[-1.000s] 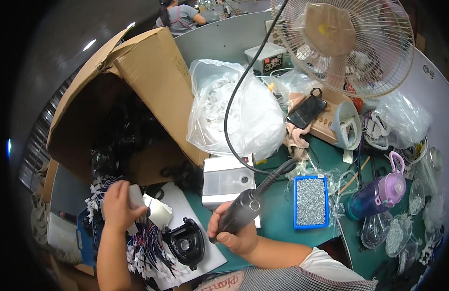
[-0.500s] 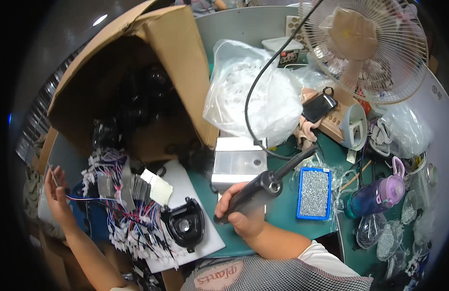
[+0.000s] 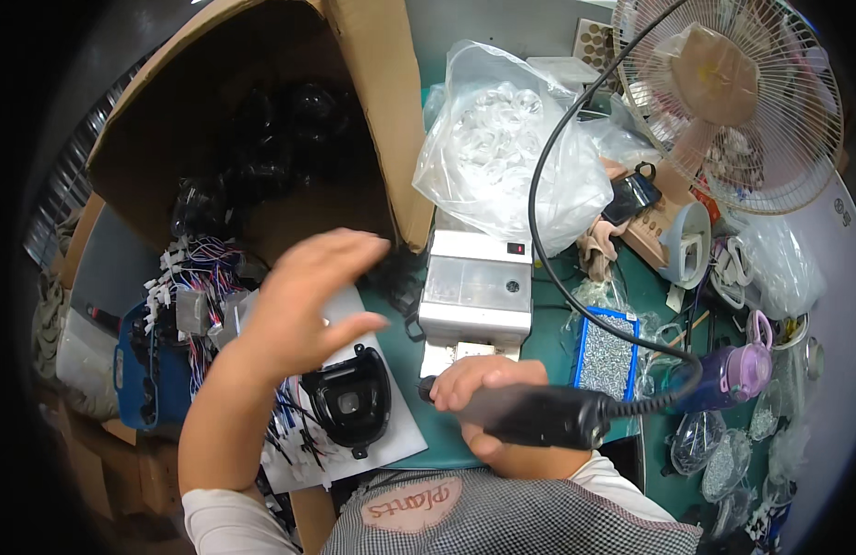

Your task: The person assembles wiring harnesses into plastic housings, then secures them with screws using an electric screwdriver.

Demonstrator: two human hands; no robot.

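My right hand (image 3: 493,384) is wrapped round a black electric screwdriver (image 3: 539,414), which lies nearly level with its cord end to the right. The tip end points left, just in front of the grey screw feeder (image 3: 474,287). My left hand (image 3: 303,301) is open, fingers stretched and thumb apart, above the table with nothing in it. Below it a black plastic housing (image 3: 349,398) with a square opening rests on a white board (image 3: 405,451). Wire harnesses (image 3: 206,264) with white connectors lie beside the board, partly hidden by my left forearm.
A large cardboard box (image 3: 382,102) holding dark parts stands at the back left. Behind the feeder sits a plastic bag (image 3: 511,148) of clear parts. A blue tray (image 3: 634,333) of screws, a purple bottle (image 3: 743,370) and a fan (image 3: 724,102) are on the right. The screwdriver's cord (image 3: 539,203) arches overhead.
My left hand has swung from the far left, beside the wires, to above the black housing. My right hand has turned the screwdriver from slanting up to nearly level, cord end lower.
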